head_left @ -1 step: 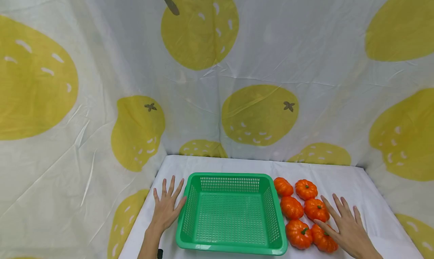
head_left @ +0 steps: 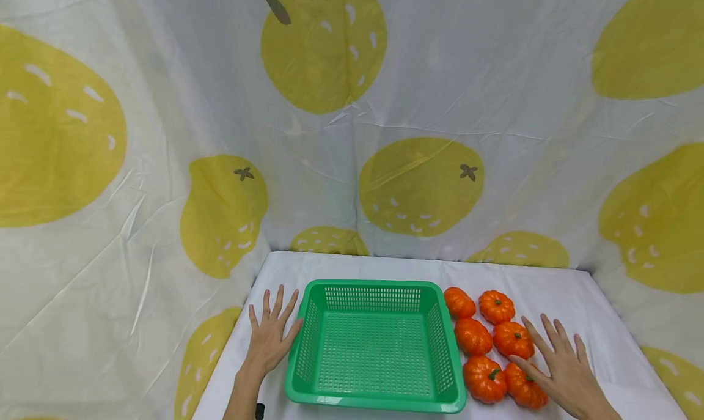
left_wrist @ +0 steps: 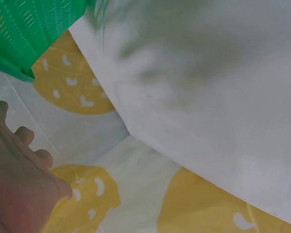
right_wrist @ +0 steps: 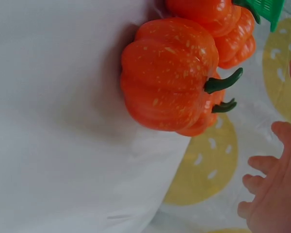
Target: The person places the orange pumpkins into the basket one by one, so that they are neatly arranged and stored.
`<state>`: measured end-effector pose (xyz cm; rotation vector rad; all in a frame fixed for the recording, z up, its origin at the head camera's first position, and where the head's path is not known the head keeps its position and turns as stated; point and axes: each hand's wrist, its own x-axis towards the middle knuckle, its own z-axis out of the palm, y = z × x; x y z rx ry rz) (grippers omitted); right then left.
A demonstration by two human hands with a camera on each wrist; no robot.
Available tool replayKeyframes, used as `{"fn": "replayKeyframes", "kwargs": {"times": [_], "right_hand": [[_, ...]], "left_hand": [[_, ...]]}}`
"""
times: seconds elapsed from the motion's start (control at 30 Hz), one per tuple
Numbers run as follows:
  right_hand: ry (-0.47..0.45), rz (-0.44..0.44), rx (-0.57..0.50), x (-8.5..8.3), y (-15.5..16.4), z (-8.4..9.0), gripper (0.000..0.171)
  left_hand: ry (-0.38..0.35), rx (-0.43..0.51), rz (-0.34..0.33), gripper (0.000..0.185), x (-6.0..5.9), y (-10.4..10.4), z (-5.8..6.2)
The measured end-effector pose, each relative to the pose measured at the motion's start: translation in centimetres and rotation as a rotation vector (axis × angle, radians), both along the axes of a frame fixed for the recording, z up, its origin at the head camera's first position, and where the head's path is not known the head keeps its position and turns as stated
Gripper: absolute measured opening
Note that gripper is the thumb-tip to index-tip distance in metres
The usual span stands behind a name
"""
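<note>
A green plastic basket (head_left: 374, 353) with latticed walls stands on the white-covered table, with nothing inside it. Beside its left wall my left hand (head_left: 266, 340) hovers with fingers spread, the thumb right at the rim in the head view. Several small orange pumpkins (head_left: 473, 337) with green stems sit in two columns along the basket's right side. My right hand (head_left: 566, 371) is spread just right of the nearest pumpkins, its thumb overlapping the front right pumpkin (head_left: 525, 392). In the right wrist view a speckled pumpkin (right_wrist: 167, 75) lies beyond the fingers. Neither hand holds anything.
White cloth covers the table (head_left: 572, 291). Hanging fabric (head_left: 308, 181) printed with yellow fruit encloses it at the back and both sides. A dark band (head_left: 260, 411) shows at the left wrist.
</note>
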<state>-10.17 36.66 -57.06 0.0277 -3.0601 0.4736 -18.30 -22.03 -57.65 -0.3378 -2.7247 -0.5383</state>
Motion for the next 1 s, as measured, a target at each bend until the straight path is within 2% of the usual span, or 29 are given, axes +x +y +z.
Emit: {"fn": "replayKeyframes", "kwargs": {"times": [0.17,0.27,0.43,0.53,0.77,1.0], "right_hand": [[-0.008,-0.008,-0.018,0.4,0.3,-0.2,0.095],[-0.008,-0.01,-0.021,0.8,0.5,-0.5,0.094],[0.032,-0.007,-0.012,1.6,0.8,-1.0,0.092],[0.045,-0.007,-0.024,1.9,0.9,-1.3,0.091],[0.002,-0.024,-0.045,2.2,1.3,-1.3,0.091],[-0.062,-0.065,-0.048,2.7,2.1,-2.0,0.095]], "left_hand": [[0.005,0.028,-0.019,0.065,0.0,0.1,-0.2],[-0.026,0.05,-0.036,0.066,0.0,0.4,-0.4],[-0.138,0.105,-0.087,0.066,0.3,0.9,-0.5],[-0.181,0.14,-0.106,0.065,0.6,1.1,-0.6],[-0.29,0.227,-0.123,0.062,0.8,1.3,-0.7],[-0.433,0.425,-0.138,0.06,0.8,1.3,-1.4]]}}
